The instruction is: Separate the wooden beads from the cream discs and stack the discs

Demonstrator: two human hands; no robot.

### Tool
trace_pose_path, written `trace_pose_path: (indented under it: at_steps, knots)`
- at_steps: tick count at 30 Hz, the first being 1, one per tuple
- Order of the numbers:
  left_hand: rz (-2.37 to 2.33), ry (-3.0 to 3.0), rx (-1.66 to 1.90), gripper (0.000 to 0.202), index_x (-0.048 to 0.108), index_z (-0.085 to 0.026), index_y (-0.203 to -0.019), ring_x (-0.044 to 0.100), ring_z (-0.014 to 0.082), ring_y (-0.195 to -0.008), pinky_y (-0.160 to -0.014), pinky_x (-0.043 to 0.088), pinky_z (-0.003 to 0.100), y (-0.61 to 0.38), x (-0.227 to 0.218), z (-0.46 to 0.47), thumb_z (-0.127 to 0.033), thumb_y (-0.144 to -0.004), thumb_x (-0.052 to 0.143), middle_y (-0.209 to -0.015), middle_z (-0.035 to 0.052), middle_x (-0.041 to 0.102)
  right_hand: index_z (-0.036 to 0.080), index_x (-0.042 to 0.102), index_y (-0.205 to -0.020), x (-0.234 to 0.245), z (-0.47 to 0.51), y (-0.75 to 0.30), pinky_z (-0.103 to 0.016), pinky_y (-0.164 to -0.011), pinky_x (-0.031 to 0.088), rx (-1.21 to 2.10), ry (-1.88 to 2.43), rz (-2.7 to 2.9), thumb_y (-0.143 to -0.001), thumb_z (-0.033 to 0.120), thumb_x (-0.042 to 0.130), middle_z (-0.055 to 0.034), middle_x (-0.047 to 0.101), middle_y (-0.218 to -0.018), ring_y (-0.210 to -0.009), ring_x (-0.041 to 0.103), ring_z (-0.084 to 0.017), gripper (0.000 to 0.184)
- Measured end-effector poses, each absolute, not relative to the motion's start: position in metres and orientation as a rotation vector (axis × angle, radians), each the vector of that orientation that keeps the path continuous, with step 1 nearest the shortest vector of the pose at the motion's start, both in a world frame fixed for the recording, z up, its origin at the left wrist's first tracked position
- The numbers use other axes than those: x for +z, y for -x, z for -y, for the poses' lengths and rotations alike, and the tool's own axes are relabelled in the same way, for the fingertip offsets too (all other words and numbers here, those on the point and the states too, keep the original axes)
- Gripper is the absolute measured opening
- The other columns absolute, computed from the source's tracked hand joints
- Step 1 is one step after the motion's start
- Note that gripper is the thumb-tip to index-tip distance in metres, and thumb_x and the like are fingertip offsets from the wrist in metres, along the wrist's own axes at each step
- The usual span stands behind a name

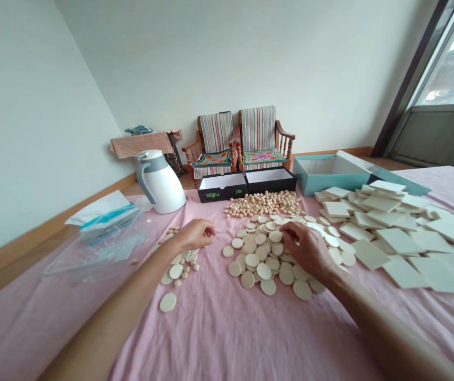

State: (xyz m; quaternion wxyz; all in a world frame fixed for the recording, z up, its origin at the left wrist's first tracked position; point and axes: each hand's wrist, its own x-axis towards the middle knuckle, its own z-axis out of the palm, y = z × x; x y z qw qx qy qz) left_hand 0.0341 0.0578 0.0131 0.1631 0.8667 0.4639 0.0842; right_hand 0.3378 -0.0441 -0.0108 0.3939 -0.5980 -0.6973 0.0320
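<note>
My right hand (300, 241) bends its fingers over the piled discs (264, 270) on the surface (219, 338); I can't tell whether they pinch one. Well apart, my left hand (198, 234) curls near more discs, its grip hidden. Beads (266, 203) lie behind the pile, tiles (399, 241) to its right.

Open lane up the middle, crowded both sides.
Wrinkled pink cloth (219, 333) bare at the near centre, its open strip running forward between a small left scatter of cream discs and wooden beads (176, 271) and a large central heap of flat cream discs (264, 271); left hand (199, 234) juts into it. Far end blocked by two open black boxes (270, 184), pale bead pile (266, 203) before them. Right side: heaped cream square tiles (401, 241), teal box (322, 183) behind. Left side: white-and-grey jug (166, 185), clear plastic packaging (68, 259).
</note>
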Motion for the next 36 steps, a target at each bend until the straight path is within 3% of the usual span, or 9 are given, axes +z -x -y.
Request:
trace_pose_path:
  at_steps: [6,13,19,21,26,29,36]
  knots:
    - [-1.338,-2.593,0.19,0.014,0.067,-0.017,-0.068,0.059,0.0132,-0.063,-0.057,0.04,0.019,-0.037,0.016,-0.048,-0.012,-0.063,0.055,-0.065,0.0001,0.067,0.021,0.061,-0.08,-0.012,0.044,-0.338,-0.024,-0.062,0.037,0.079,1.511,1.778,-0.078,0.021,0.047,0.0,0.064,-0.075,-0.066,0.055,-0.014,0.014]
    - [-1.349,-2.494,0.343,0.014,0.069,-0.016,-0.07,0.062,0.0137,-0.063,-0.057,0.043,0.018,-0.081,0.016,-0.07,-0.012,-0.06,0.059,-0.069,-0.0005,0.07,0.02,0.061,-0.08,-0.012,0.043,-0.338,-0.024,-0.061,0.037,0.075,1.473,1.763,-0.078,0.019,0.046,-0.0007,0.064,-0.073,-0.064,0.055,-0.014,0.015]
    - [-1.463,-2.416,0.73,0.031,0.064,-0.013,-0.103,0.065,0.0141,-0.082,-0.072,0.049,0.022,-0.109,0.014,-0.097,-0.014,-0.077,0.047,-0.095,0.0066,0.071,0.02,0.06,-0.081,-0.013,0.043,-0.338,-0.024,-0.063,0.039,0.09,1.456,1.753,-0.08,0.019,0.045,-0.0018,0.065,-0.076,-0.068,0.056,-0.014,0.015]
    - [-1.451,-2.415,0.777,0.029,0.066,-0.014,-0.099,0.065,0.014,-0.082,-0.074,0.049,0.022,-0.103,0.017,-0.095,-0.015,-0.077,0.048,-0.094,0.0057,0.071,0.02,0.061,-0.082,-0.013,0.043,-0.338,-0.024,-0.062,0.039,0.087,1.455,1.748,-0.079,0.019,0.046,-0.0019,0.065,-0.076,-0.067,0.056,-0.015,0.016]
    - [-1.337,-2.525,0.503,0.02,0.069,-0.016,-0.077,0.063,0.0144,-0.071,-0.066,0.046,0.021,-0.063,0.026,-0.067,-0.011,-0.067,0.053,-0.077,0.0017,0.071,0.02,0.062,-0.081,-0.01,0.044,-0.337,-0.023,-0.061,0.038,0.061,1.451,1.73,-0.078,0.017,0.047,-0.0004,0.065,-0.074,-0.064,0.055,-0.013,0.016]
    - [-1.289,-2.551,0.27,0.023,0.069,-0.015,-0.078,0.062,0.0135,-0.067,-0.061,0.044,0.019,-0.04,0.029,-0.052,-0.007,-0.063,0.052,-0.074,0.0014,0.07,0.02,0.062,-0.08,-0.009,0.045,-0.337,-0.023,-0.062,0.038,0.037,1.448,1.724,-0.076,0.016,0.047,-0.0002,0.065,-0.073,-0.064,0.056,-0.013,0.016]
    - [-1.184,-2.771,0.085,0.023,0.066,-0.016,-0.075,0.06,0.0144,-0.075,-0.068,0.042,0.02,-0.023,0.022,-0.04,-0.005,-0.061,0.051,-0.079,0.0025,0.068,0.02,0.062,-0.08,-0.011,0.045,-0.338,-0.023,-0.062,0.039,0.036,1.469,1.735,-0.076,0.018,0.048,0.0001,0.065,-0.073,-0.064,0.056,-0.013,0.015]
